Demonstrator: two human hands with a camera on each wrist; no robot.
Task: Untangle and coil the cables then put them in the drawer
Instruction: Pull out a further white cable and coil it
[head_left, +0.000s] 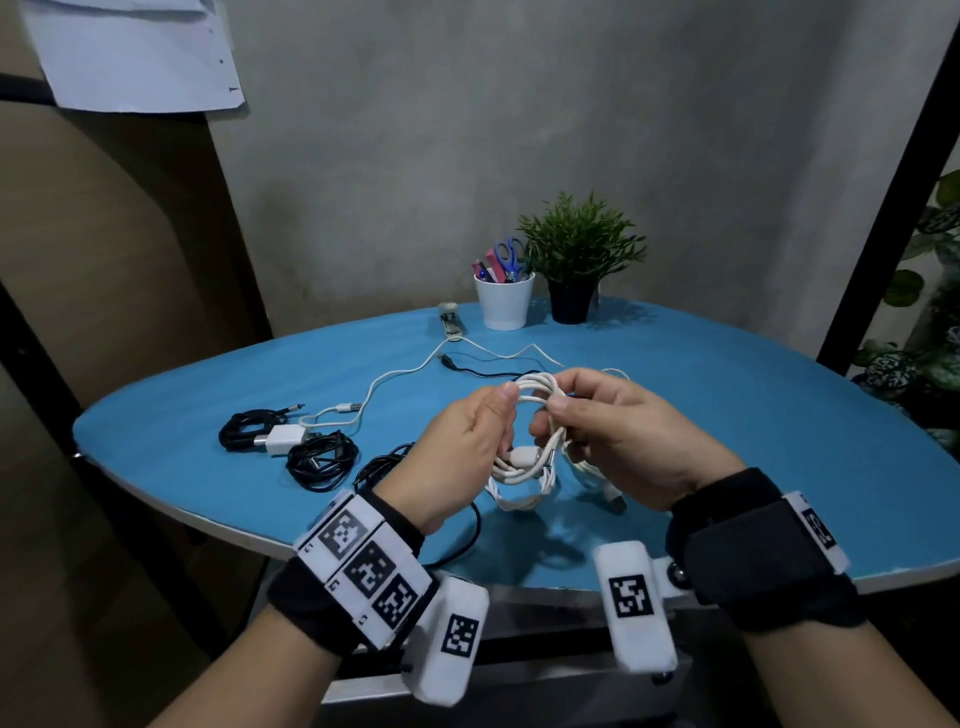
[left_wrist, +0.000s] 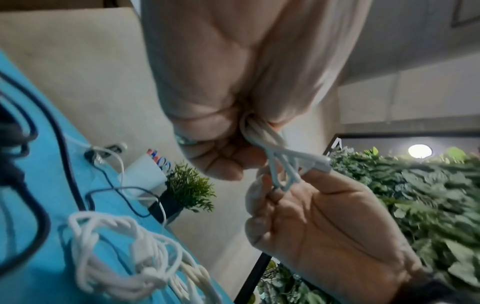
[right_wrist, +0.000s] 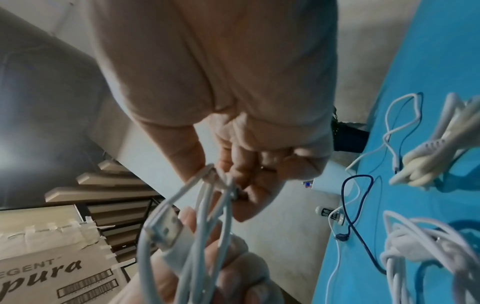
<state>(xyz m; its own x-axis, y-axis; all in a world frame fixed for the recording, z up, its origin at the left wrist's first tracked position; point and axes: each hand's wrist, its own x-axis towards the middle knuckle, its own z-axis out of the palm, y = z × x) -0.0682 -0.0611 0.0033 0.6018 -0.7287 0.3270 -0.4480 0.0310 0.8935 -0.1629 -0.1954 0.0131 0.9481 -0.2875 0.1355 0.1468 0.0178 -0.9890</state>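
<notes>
A white USB cable (head_left: 535, 395), gathered into several loops, hangs in the air above the near edge of the blue table (head_left: 727, 467), held between both hands. The left hand (head_left: 462, 441) pinches the top of the loops between thumb and forefinger, and the right hand (head_left: 618, 431) pinches the same bundle just beside it with curled fingers. In the right wrist view the cable's USB-A plug (right_wrist: 166, 224) sticks out of the loops by the left fingers (right_wrist: 218, 259).

Below the hands, 2 more bundles of white cable lie on the table: a coiled white cable (head_left: 519, 493) and another white bundle (head_left: 597, 483) just beside it on the right. To the left lie 3 coiled black cables (head_left: 322, 460), the farthest one touching a white charger plug (head_left: 283, 439). A loose white cable (head_left: 415, 369) and a thin loose black cable (head_left: 478, 370) trail across the middle of the table.

At the far edge stand a white cup (head_left: 504, 301) holding scissors (head_left: 508, 257) and pens, a potted green plant (head_left: 576, 260) just beside it on the right, and a small stapler (head_left: 449, 318) near it on the left.
</notes>
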